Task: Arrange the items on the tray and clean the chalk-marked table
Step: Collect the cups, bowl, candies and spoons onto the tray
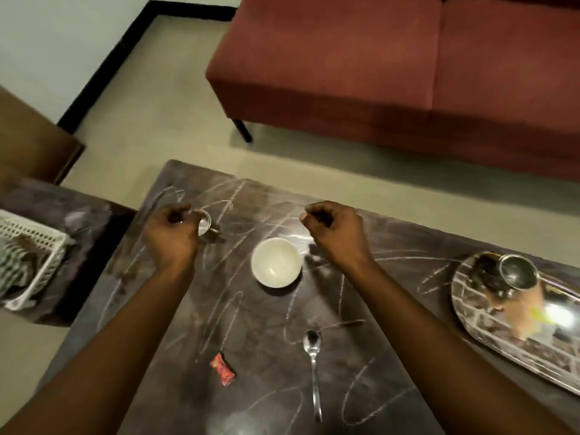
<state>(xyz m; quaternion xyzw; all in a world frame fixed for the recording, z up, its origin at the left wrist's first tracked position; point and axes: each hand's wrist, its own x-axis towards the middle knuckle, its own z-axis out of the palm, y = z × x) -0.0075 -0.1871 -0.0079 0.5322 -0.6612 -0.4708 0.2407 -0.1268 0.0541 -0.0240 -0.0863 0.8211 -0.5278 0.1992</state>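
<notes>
My left hand (171,237) grips a small glass (204,221) over the chalk-marked table (175,387); my right hand (337,229) is curled, holding nothing; the white bowl (276,262) is empty; a steel cup (514,274) sits on the tray (489,321).

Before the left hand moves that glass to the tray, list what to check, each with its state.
1. Left hand grips the small glass: ok.
2. Right hand free: ok, curled, nothing seen in it.
3. Room on the tray: ok, only a metal cup on it.
4. Straight path to the tray: not ok, the white bowl stands between.
5. Glass empty: cannot tell.
6. Table wiped: not ok, chalk marks all over.
</notes>
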